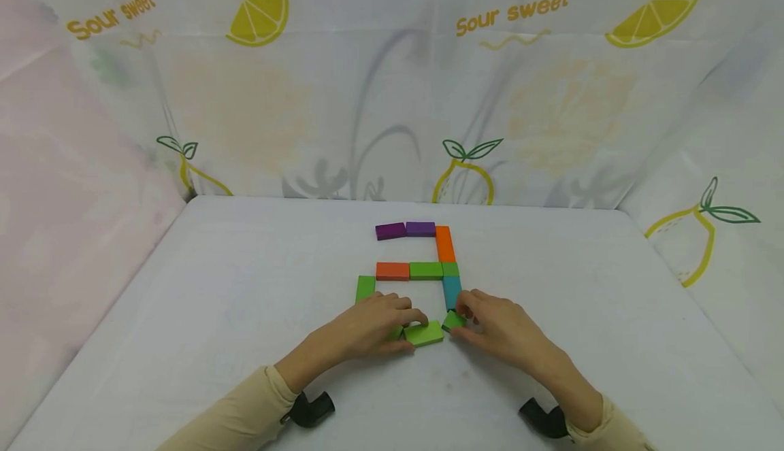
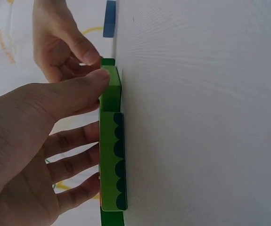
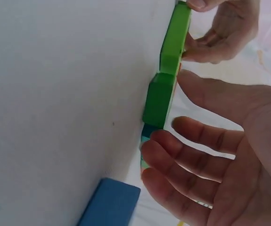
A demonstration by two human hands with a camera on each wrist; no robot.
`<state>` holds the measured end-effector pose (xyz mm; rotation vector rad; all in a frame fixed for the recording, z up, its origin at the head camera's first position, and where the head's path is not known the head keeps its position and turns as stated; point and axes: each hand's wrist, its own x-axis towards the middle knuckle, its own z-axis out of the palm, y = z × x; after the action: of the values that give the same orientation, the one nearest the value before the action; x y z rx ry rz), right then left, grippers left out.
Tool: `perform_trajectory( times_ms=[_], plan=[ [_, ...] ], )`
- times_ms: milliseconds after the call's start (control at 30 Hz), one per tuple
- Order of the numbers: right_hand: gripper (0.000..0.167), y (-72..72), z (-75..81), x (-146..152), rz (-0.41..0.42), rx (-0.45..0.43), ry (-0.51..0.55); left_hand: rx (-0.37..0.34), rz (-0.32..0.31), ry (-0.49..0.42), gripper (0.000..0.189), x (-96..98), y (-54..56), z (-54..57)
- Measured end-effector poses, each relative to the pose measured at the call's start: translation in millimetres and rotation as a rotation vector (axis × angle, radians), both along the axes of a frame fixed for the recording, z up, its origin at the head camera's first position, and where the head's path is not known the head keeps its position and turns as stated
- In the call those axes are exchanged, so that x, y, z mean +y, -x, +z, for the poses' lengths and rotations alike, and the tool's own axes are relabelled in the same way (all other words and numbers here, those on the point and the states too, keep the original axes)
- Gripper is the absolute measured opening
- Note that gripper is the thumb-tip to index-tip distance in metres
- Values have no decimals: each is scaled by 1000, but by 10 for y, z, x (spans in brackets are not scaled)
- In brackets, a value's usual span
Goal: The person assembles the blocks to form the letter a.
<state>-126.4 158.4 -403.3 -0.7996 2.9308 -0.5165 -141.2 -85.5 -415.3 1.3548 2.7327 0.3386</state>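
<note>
My left hand [image 1: 376, 322] pinches a light green rectangular block [image 1: 424, 335] between thumb and forefinger at the near side of a block outline. In the left wrist view, a green block with dark scallops [image 2: 110, 160] lies under its other fingers; in the head view that block is mostly covered. My right hand [image 1: 505, 328] has thumb and forefinger at opposite edges of a small green block [image 1: 454, 321], which sits slightly turned just below a blue-teal block [image 1: 452, 291]. Its other fingers are bent beside it. A dark blue block [image 3: 110, 202] shows near them in the right wrist view.
Farther up the white table [image 1: 263, 267] the outline continues: a red-orange block [image 1: 393, 271], a green block [image 1: 425, 271], an orange block [image 1: 446, 243] and two purple blocks [image 1: 420, 229]. Another green block [image 1: 365, 288] stands at left. Printed cloth [image 1: 367, 84] hangs behind.
</note>
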Motion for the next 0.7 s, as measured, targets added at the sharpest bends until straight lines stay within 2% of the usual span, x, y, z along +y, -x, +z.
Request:
perform_trajectory(
  times_ms=[233, 700],
  plan=[
    [25, 7, -5, 21, 20, -15, -8, -13, 3, 5, 41, -5, -1, 2],
    [24, 10, -7, 8, 9, -21, -16, -27, -21, -3, 42, -5, 6, -8]
  ],
)
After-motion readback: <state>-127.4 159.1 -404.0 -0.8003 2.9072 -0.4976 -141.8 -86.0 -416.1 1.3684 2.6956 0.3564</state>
